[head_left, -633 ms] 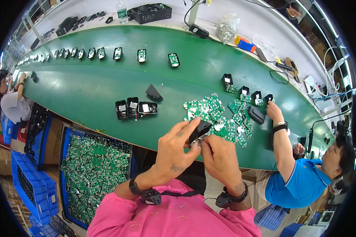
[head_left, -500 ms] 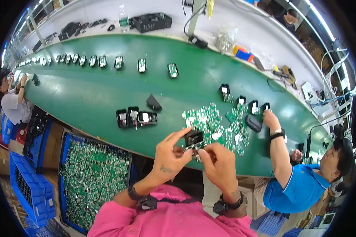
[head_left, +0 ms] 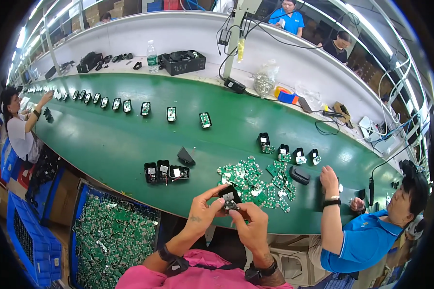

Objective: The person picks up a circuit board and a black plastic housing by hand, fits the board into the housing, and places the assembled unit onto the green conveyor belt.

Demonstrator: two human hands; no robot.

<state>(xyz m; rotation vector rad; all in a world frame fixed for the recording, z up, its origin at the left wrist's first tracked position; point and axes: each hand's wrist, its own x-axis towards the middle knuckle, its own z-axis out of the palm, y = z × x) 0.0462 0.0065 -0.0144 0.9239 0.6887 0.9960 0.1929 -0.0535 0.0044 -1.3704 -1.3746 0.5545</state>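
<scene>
Over the table's near edge, my left hand [head_left: 203,212] is closed on a small black plastic casing [head_left: 230,190], fingers behind it and thumb in front. My right hand [head_left: 251,222] pinches a small circuit board [head_left: 230,205] at the casing's near end. Whether wires join board and casing is too small to tell. Just beyond lies a loose pile of green circuit boards [head_left: 248,176]. To the left, three black casings [head_left: 164,169] with parts inside sit side by side, near a dark wedge-shaped piece [head_left: 185,156].
Several casings with boards [head_left: 171,114] run in a row along the green table [head_left: 111,159]. More casings [head_left: 283,151] and a black case [head_left: 299,175] stand right. A co-worker in blue [head_left: 366,241] sits at right, another person [head_left: 21,125] far left. A bin of boards [head_left: 113,236] is below left.
The view has tilted up, showing more of the far side. The right co-worker's hand has drawn back from the casing row. The far-left person's arm now reaches out over the table.
</scene>
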